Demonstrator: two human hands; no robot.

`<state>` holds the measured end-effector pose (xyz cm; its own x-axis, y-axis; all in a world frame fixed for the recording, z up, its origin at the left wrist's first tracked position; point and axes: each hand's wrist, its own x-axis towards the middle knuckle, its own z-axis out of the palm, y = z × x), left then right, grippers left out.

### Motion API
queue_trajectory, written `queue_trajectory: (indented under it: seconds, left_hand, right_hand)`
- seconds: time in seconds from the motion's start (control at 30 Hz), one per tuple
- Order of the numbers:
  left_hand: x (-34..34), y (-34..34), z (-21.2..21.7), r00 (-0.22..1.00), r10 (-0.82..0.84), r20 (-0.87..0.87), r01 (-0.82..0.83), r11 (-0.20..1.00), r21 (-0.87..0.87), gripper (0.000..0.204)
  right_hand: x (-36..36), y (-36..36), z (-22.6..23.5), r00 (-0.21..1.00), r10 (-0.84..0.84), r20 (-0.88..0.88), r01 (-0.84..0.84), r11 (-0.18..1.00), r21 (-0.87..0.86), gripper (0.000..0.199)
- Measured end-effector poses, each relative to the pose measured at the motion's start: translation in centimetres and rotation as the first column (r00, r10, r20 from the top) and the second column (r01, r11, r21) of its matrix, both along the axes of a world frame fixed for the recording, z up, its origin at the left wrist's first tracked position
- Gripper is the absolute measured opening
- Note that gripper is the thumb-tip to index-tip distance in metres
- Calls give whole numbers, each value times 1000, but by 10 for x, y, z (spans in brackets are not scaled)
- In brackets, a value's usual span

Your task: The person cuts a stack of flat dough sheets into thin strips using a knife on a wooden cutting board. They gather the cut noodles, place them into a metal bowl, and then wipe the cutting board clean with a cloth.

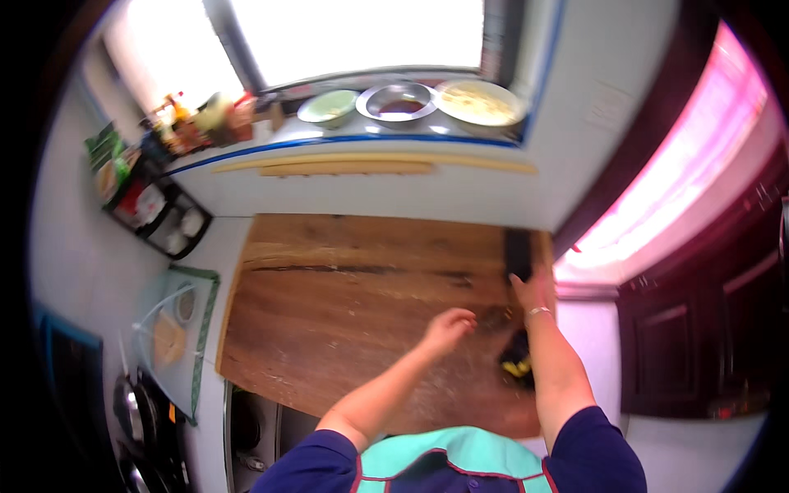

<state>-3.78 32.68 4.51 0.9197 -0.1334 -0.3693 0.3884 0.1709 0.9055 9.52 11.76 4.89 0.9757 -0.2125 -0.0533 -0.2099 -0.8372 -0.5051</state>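
Over the middle of a large brown wooden board (353, 312), my left hand (449, 329) is closed, its fingers curled together; what it holds, if anything, cannot be made out. My right hand (536, 292) is at the board's right edge with thumb and fingers apart. Its thumb touches or nearly touches the near end of a flat black rectangular thing (518, 251) lying along that edge. Beside my right forearm sits a black object with yellow parts (516, 360), blurred and partly covered by the arm.
A pale green bowl (329, 107), a metal basin (398, 103) with dark liquid and a bowl of pale yellow food (480, 103) stand on the windowsill. Long wooden rolling pins (353, 168) lie below. At left are a condiment rack (160, 209), a mesh food cover (177, 345) and pans (136, 407).
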Motion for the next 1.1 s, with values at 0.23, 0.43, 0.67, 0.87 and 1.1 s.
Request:
queue_trajectory:
  seconds: [0.23, 0.43, 0.67, 0.87, 1.1]
  left_hand:
    - [24, 31, -30, 993, 85, -84, -90, 994, -64, 24]
    - [55, 2, -1, 986, 163, 17, -164, 986, 43, 33]
    - [42, -38, 61, 999, -18, 49, 18, 1000, 2, 60]
    - [4, -25, 55, 977, 145, 158, -117, 977, -176, 60]
    - [-71, -6, 105, 960, 258, 112, -150, 807, -571, 72]
  right_hand:
    - [38, 40, -41, 991, -81, -104, 61, 981, -183, 100]
    - [13, 21, -28, 988, -4, -154, 121, 641, 758, 86]
    - [-101, 28, 20, 912, 365, 187, -243, 115, 963, 84]
    - [-118, -61, 1, 822, 539, 183, -566, 805, 175, 73]
    - [-146, -109, -89, 792, 512, 334, -537, 844, -21, 37]
